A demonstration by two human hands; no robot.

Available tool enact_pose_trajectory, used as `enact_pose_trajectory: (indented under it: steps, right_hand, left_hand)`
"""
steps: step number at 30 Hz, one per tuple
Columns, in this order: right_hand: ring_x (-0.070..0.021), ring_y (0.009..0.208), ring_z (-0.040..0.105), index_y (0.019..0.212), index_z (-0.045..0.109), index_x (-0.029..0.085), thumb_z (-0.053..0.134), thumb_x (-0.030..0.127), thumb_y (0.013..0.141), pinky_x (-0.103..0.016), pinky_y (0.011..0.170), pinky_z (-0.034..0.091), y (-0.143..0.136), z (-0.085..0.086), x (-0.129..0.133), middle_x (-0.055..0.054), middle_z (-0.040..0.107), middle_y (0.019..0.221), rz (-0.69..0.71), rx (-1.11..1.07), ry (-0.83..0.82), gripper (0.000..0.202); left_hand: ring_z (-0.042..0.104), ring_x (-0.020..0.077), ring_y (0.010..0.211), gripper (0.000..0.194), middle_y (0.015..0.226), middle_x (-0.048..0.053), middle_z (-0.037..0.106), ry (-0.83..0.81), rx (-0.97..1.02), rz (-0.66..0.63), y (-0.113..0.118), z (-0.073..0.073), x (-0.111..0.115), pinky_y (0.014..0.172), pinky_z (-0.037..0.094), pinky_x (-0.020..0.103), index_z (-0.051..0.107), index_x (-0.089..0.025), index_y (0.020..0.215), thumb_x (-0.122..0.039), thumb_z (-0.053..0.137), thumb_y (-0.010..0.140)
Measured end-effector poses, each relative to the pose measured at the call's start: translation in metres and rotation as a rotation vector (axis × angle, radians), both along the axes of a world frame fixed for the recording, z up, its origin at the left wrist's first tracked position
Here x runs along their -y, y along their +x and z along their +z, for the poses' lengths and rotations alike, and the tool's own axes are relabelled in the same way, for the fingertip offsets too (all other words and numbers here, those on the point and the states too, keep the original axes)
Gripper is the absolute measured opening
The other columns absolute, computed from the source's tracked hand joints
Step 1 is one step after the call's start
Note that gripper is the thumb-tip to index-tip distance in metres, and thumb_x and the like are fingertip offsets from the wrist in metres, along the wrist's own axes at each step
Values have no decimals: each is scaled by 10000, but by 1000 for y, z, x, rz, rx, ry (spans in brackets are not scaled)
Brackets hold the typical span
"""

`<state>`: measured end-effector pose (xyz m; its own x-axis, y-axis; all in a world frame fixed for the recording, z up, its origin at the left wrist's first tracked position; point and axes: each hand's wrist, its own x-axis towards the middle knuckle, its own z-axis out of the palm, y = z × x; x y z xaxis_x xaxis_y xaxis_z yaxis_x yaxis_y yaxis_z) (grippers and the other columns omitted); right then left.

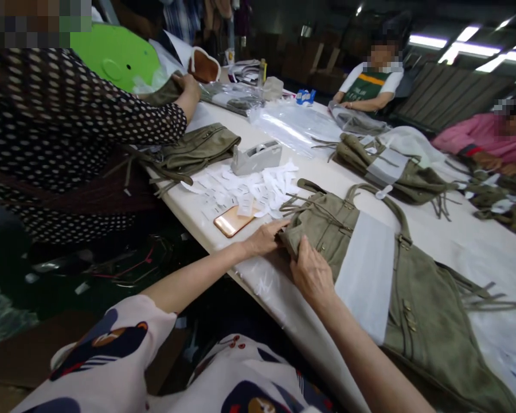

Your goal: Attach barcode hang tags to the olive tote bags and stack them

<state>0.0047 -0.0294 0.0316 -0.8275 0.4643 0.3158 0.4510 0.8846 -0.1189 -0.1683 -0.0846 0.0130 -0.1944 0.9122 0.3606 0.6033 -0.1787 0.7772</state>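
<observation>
An olive-green handbag [425, 287] lies on the table in front of me, with a white paper band [367, 269] across its middle and a looped handle above. My left hand [268, 238] grips the bag's near left end, its fingertips partly hidden by the fabric. Just to the right, my right hand [313, 269] is closed over the same end, thumb on top of the fabric and the other fingers mostly out of sight. Left of the bag lies a gold phone [232, 222], close to my left hand.
Beyond the phone are scattered white paper slips [258, 189] and a grey tape dispenser [258, 158]. More olive bags [202, 146] lie along the white table [309, 321]. A person in polka dots [86, 126] stands at left; others work across the table. Clear plastic bags [296, 126] lie farther back.
</observation>
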Motion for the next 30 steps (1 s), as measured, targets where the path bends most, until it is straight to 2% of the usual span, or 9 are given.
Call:
enact_pose_trajectory:
  steps: [3, 7, 9, 11, 14, 20, 23, 27, 30]
  right_hand:
    - [-295, 1001, 573, 1313, 334, 4, 345, 217, 849, -427, 813, 485, 9, 1, -7, -238, 581, 1095, 21, -16, -73, 511]
    - [-245, 1217, 415, 1360, 284, 105, 378, 395, 886, -413, 964, 398, 16, 40, -28, -171, 428, 1324, 180, 8, -204, 563]
    - [-212, 1270, 338, 1262, 425, 173, 324, 387, 913, -422, 1045, 288, 4, 60, -49, -102, 441, 1324, 322, 41, -180, 422]
    - [-195, 1200, 413, 1054, 552, 184, 243, 338, 935, -436, 1066, 212, -13, 72, -73, -79, 566, 1151, 472, 108, -124, 365]
    - [-181, 927, 528, 820, 566, 177, 190, 352, 938, -395, 966, 315, -35, 68, -97, -78, 600, 882, 575, 192, -72, 431]
    - [-140, 568, 429, 560, 381, 214, 160, 432, 932, -282, 611, 364, -37, 44, -108, -18, 439, 556, 450, 27, -93, 484]
    - [-114, 467, 357, 541, 314, 221, 213, 423, 929, -255, 511, 308, -35, 56, -113, 21, 347, 486, 484, 2, -126, 449]
    - [-117, 492, 382, 595, 414, 205, 320, 344, 912, -253, 514, 306, -34, 77, -110, 13, 398, 522, 618, -45, -50, 358]
    - [-122, 528, 410, 622, 448, 200, 363, 286, 898, -257, 561, 336, -30, 76, -100, 10, 425, 545, 520, -109, -58, 302]
  left_hand:
    - [581, 197, 960, 600, 1062, 86, 616, 19, 273, 63, 12, -10, -5, 858, 456, 324, 491, -141, 1191, -209, 694, 630]
    - [564, 187, 950, 523, 1038, 57, 614, 66, 334, 0, 21, -10, -13, 880, 424, 321, 559, -152, 1121, -182, 696, 617]
    - [557, 183, 916, 466, 973, 42, 616, 69, 306, -68, 19, -8, -17, 860, 423, 319, 596, -160, 1079, -202, 694, 626]
    - [551, 176, 860, 438, 891, 29, 601, 56, 281, -135, 14, -5, -20, 818, 429, 309, 621, -163, 1054, -209, 696, 625]
    - [540, 160, 802, 460, 818, 11, 564, 24, 277, -238, 7, -2, -19, 773, 428, 289, 622, -179, 1076, -211, 702, 623]
    - [520, 135, 754, 290, 763, -8, 553, -67, 312, -378, 5, -5, -22, 707, 418, 239, 671, -157, 921, -202, 684, 635]
    - [549, 136, 750, 248, 787, -10, 604, -258, 396, -573, -5, 1, -27, 676, 432, 221, 671, -148, 864, -166, 672, 617]
    - [573, 179, 925, 572, 986, 5, 644, -465, 464, -821, -32, 16, -32, 750, 462, 246, 583, -200, 1126, -165, 701, 568]
    - [528, 188, 1056, 515, 1137, 37, 598, -402, 448, -667, -38, 20, -45, 845, 449, 278, 544, -190, 1174, -167, 597, 662]
